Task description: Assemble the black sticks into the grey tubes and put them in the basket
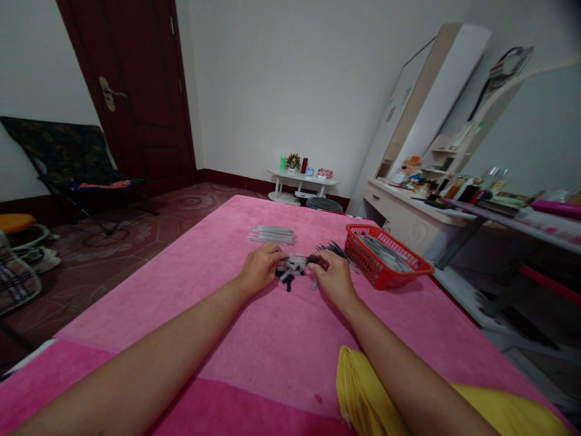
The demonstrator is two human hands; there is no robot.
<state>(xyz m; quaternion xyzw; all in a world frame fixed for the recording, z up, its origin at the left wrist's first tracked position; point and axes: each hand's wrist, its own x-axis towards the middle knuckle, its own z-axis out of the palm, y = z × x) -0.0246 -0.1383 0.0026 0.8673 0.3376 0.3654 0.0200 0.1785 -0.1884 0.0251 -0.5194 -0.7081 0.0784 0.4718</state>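
Note:
My left hand and my right hand rest on a pink cloth, both curled over a small heap of grey and black pen parts lying between them. The fingers of each hand pinch at pieces from the heap; what exactly each holds is too small to name. A neat row of grey pen barrels lies just beyond my left hand. A bunch of thin black refills fans out beyond my right hand.
A red plastic basket with more grey parts stands to the right of my right hand. A yellow garment lies near the front edge. A dresser, a small white table and a folding chair stand around the room.

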